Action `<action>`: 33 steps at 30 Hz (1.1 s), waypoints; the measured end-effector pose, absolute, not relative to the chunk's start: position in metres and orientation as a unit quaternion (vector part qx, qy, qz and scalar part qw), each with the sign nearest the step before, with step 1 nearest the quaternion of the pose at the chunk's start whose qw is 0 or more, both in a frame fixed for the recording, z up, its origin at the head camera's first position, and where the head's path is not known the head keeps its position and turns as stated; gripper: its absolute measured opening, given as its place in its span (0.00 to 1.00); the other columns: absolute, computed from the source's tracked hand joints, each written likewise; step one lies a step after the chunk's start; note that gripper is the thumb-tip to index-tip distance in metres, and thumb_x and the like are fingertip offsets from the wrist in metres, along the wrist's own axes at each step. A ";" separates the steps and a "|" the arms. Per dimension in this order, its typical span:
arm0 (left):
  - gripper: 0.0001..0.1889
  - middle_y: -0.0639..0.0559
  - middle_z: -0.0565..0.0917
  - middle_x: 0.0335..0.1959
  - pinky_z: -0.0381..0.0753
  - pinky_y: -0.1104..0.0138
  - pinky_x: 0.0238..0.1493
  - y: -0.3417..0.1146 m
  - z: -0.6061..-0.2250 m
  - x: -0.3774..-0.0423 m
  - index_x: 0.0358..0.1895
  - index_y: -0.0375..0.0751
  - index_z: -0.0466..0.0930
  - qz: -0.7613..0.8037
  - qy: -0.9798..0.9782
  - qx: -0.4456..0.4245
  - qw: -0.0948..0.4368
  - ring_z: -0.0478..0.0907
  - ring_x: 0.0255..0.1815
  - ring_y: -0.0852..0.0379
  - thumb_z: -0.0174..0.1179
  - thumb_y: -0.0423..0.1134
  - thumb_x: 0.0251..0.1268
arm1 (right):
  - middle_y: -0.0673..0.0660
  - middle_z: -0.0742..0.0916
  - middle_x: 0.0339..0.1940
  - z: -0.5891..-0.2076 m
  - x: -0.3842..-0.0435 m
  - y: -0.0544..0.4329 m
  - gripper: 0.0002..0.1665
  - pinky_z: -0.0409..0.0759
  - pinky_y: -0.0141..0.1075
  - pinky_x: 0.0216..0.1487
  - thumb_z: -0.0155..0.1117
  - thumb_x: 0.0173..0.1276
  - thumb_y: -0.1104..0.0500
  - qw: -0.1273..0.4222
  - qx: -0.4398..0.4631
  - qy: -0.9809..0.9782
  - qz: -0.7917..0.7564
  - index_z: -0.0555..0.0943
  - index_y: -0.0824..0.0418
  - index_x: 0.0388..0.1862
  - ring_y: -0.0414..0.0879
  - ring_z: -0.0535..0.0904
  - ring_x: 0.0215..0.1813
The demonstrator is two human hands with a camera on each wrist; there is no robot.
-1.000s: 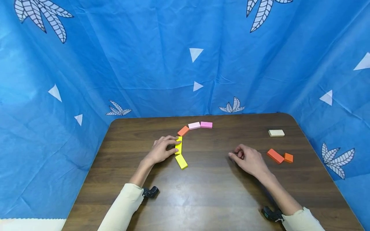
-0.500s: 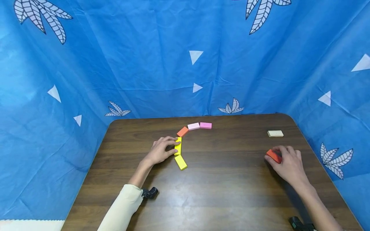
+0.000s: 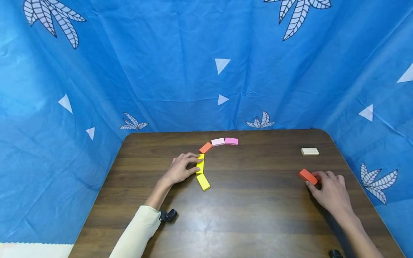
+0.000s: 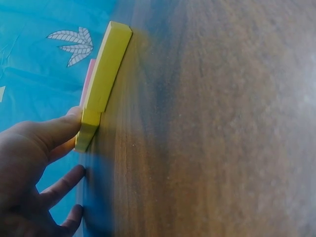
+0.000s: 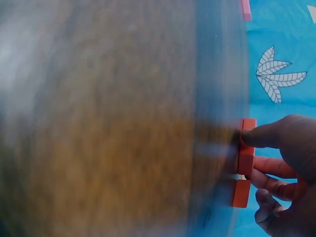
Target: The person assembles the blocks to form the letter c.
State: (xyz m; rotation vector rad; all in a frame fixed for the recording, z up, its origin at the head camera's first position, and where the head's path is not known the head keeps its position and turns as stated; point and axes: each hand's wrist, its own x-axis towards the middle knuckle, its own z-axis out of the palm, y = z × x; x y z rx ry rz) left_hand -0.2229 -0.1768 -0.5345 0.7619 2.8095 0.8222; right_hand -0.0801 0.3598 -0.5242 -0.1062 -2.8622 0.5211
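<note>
My left hand (image 3: 180, 169) pinches the upright-lying yellow block (image 3: 201, 165) in the head view, fingers at its far end and thumb at its near end. A second yellow block (image 3: 203, 182) adjoins it, slanting toward me. Beyond them an orange block (image 3: 205, 147), a pale pink block (image 3: 218, 142) and a pink block (image 3: 231, 141) continue the curved row. At the right, my right hand (image 3: 332, 190) pinches the near end of a red block (image 3: 308, 176) between thumb and fingers. A smaller orange block (image 5: 241, 193) shows beside it in the right wrist view, hidden by the hand in the head view.
A cream block (image 3: 309, 151) lies at the back right of the brown wooden table (image 3: 251, 208). Blue patterned cloth (image 3: 180, 71) hangs along the table's back and sides. Each wrist carries a small black camera, the left one (image 3: 168, 215) near the sleeve.
My right hand has moved from mid-table to the red block, then shifted to its near right end, covering the small orange block. The left hand stays on the yellow block.
</note>
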 end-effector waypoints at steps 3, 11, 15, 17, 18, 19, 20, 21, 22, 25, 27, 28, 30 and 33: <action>0.21 0.56 0.81 0.74 0.66 0.38 0.73 -0.177 -0.535 -0.223 0.69 0.59 0.86 0.272 0.927 0.250 0.061 0.74 0.75 0.43 0.69 0.50 0.76 | 0.78 0.84 0.49 -0.525 -0.079 0.361 0.25 0.63 0.50 0.42 0.77 0.65 0.60 0.107 -0.041 -0.977 0.181 0.82 0.76 0.54 0.67 0.68 0.47; 0.21 0.57 0.81 0.74 0.65 0.38 0.74 -0.176 -0.534 -0.223 0.68 0.59 0.86 0.273 0.927 0.250 0.060 0.74 0.75 0.44 0.69 0.50 0.76 | 0.77 0.82 0.51 -0.527 -0.080 0.356 0.22 0.63 0.53 0.45 0.75 0.69 0.62 0.113 -0.035 -0.972 0.204 0.82 0.74 0.56 0.69 0.66 0.50; 0.21 0.57 0.81 0.74 0.65 0.38 0.73 -0.176 -0.535 -0.223 0.68 0.59 0.86 0.275 0.926 0.250 0.059 0.74 0.75 0.44 0.70 0.49 0.75 | 0.77 0.81 0.53 -0.526 -0.080 0.350 0.21 0.62 0.55 0.48 0.74 0.71 0.61 0.111 -0.025 -0.969 0.217 0.82 0.73 0.57 0.69 0.67 0.52; 0.21 0.56 0.81 0.74 0.65 0.38 0.73 -0.175 -0.535 -0.222 0.68 0.59 0.86 0.276 0.926 0.250 0.058 0.74 0.75 0.44 0.70 0.49 0.75 | 0.76 0.81 0.53 -0.525 -0.080 0.346 0.21 0.62 0.55 0.49 0.74 0.72 0.61 0.109 -0.020 -0.968 0.223 0.82 0.73 0.57 0.68 0.68 0.52; 0.21 0.56 0.81 0.74 0.65 0.38 0.73 -0.175 -0.535 -0.222 0.68 0.60 0.86 0.276 0.926 0.250 0.057 0.74 0.74 0.44 0.70 0.49 0.75 | 0.76 0.82 0.53 -0.525 -0.079 0.344 0.21 0.63 0.55 0.49 0.74 0.72 0.61 0.107 -0.017 -0.968 0.225 0.82 0.72 0.57 0.68 0.69 0.52; 0.21 0.57 0.81 0.74 0.65 0.37 0.74 -0.175 -0.535 -0.222 0.68 0.60 0.86 0.277 0.926 0.249 0.056 0.74 0.74 0.44 0.70 0.49 0.75 | 0.75 0.82 0.53 -0.524 -0.079 0.342 0.21 0.63 0.54 0.49 0.74 0.72 0.61 0.105 -0.016 -0.968 0.227 0.82 0.72 0.57 0.68 0.69 0.53; 0.21 0.57 0.81 0.74 0.64 0.37 0.74 -0.175 -0.536 -0.222 0.68 0.60 0.86 0.277 0.927 0.249 0.055 0.74 0.74 0.44 0.70 0.49 0.75 | 0.75 0.82 0.52 -0.524 -0.080 0.340 0.20 0.64 0.54 0.49 0.74 0.72 0.61 0.104 -0.013 -0.968 0.230 0.82 0.72 0.57 0.68 0.70 0.52; 0.21 0.57 0.81 0.74 0.64 0.37 0.74 -0.175 -0.535 -0.222 0.68 0.60 0.86 0.278 0.926 0.248 0.055 0.74 0.75 0.44 0.70 0.49 0.75 | 0.74 0.82 0.52 -0.523 -0.080 0.339 0.20 0.64 0.54 0.48 0.73 0.72 0.61 0.103 -0.012 -0.967 0.233 0.82 0.72 0.57 0.67 0.71 0.51; 0.21 0.57 0.81 0.74 0.64 0.37 0.74 -0.175 -0.535 -0.222 0.68 0.60 0.86 0.279 0.926 0.249 0.056 0.74 0.75 0.44 0.70 0.49 0.75 | 0.74 0.82 0.51 -0.522 -0.080 0.337 0.20 0.65 0.53 0.48 0.73 0.72 0.61 0.101 -0.011 -0.967 0.235 0.82 0.71 0.57 0.67 0.72 0.51; 0.20 0.57 0.81 0.74 0.64 0.37 0.73 -0.175 -0.535 -0.222 0.68 0.59 0.86 0.283 0.924 0.251 0.056 0.74 0.75 0.44 0.70 0.49 0.75 | 0.73 0.82 0.51 -0.521 -0.080 0.333 0.20 0.65 0.49 0.43 0.73 0.73 0.60 0.095 -0.008 -0.966 0.239 0.82 0.71 0.58 0.63 0.73 0.46; 0.20 0.56 0.81 0.74 0.64 0.37 0.72 -0.175 -0.536 -0.221 0.68 0.59 0.86 0.284 0.923 0.254 0.056 0.74 0.75 0.43 0.69 0.49 0.76 | 0.71 0.82 0.50 -0.521 -0.080 0.330 0.20 0.64 0.46 0.41 0.73 0.74 0.60 0.094 -0.005 -0.966 0.240 0.82 0.70 0.58 0.59 0.72 0.44; 0.21 0.56 0.81 0.74 0.65 0.37 0.72 -0.174 -0.536 -0.221 0.68 0.59 0.86 0.284 0.923 0.256 0.055 0.74 0.74 0.44 0.69 0.49 0.76 | 0.70 0.82 0.50 -0.521 -0.080 0.328 0.19 0.64 0.44 0.41 0.73 0.74 0.60 0.094 -0.002 -0.966 0.240 0.83 0.70 0.58 0.57 0.72 0.44; 0.21 0.56 0.81 0.74 0.65 0.37 0.72 -0.175 -0.536 -0.221 0.68 0.59 0.86 0.282 0.923 0.256 0.054 0.74 0.74 0.44 0.69 0.49 0.76 | 0.69 0.82 0.49 -0.522 -0.080 0.325 0.19 0.63 0.43 0.40 0.73 0.73 0.60 0.096 0.005 -0.966 0.241 0.83 0.69 0.58 0.56 0.71 0.43; 0.21 0.56 0.81 0.74 0.65 0.37 0.72 -0.175 -0.537 -0.221 0.68 0.59 0.86 0.281 0.924 0.254 0.056 0.73 0.75 0.43 0.69 0.49 0.76 | 0.68 0.83 0.49 -0.523 -0.081 0.320 0.19 0.63 0.42 0.40 0.74 0.73 0.60 0.096 0.013 -0.965 0.244 0.83 0.68 0.57 0.55 0.71 0.43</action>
